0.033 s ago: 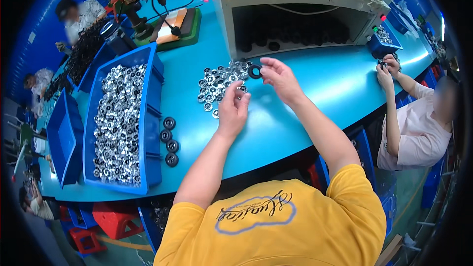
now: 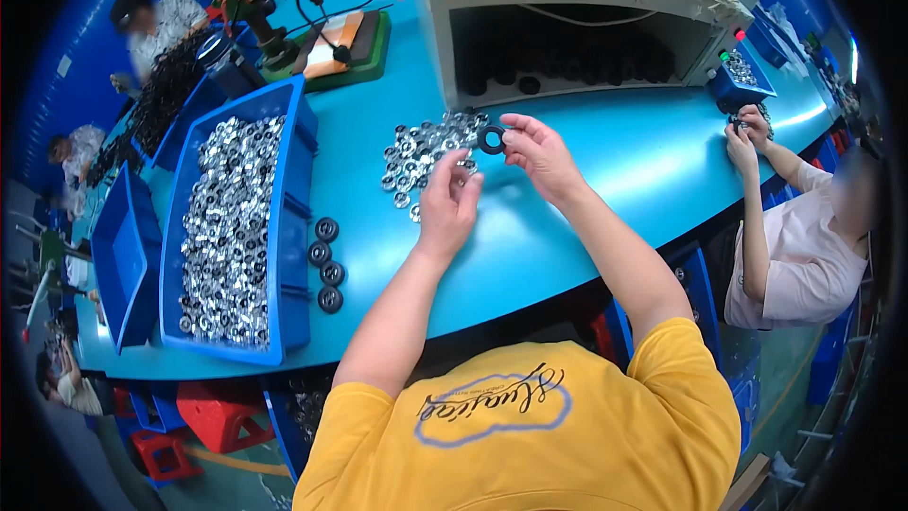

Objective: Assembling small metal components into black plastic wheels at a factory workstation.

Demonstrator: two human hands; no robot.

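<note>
My right hand (image 2: 539, 159) is closed on a black rubber ring, a small tyre (image 2: 491, 140), pinched between thumb and fingertips above the table. My left hand (image 2: 446, 206) is at the near right edge of a pile of shiny metal wheel hubs (image 2: 412, 153). Its fingers are curved, with the thumb apart from them. Silver hubs show beside its fingertips, but whether it touches one is hard to tell. To the left, several black-tyred wheels (image 2: 331, 273) lie in a row next to a blue bin.
The blue bin (image 2: 295, 189) is full of metal hubs; another blue bin (image 2: 128, 255) stands left of it. A green press machine (image 2: 270, 0) is at the back left. An open-fronted box (image 2: 577, 95) holds black parts. At right, a co-worker's hands (image 2: 745, 132) handle a small part.
The view has shifted very slightly. Both hands keep nearly the same pose, and the tyre stays in my right hand.
</note>
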